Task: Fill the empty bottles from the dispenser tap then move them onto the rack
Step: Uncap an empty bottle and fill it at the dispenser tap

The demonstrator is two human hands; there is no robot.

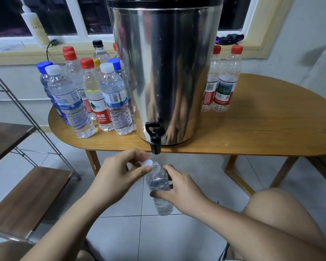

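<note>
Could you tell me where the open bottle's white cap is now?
Head view, centre: the left hand pinches the white cap beside the bottle, just below the dispenser tap.

left grip (119,171) pinching, right grip (181,187) curled, close together

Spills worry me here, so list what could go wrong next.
The bottle, gripped by the right hand, hangs tilted below the tap: water could miss its narrow mouth and wet the floor. The left hand only pinches the white cap at the fingertips, so it could drop.
</note>
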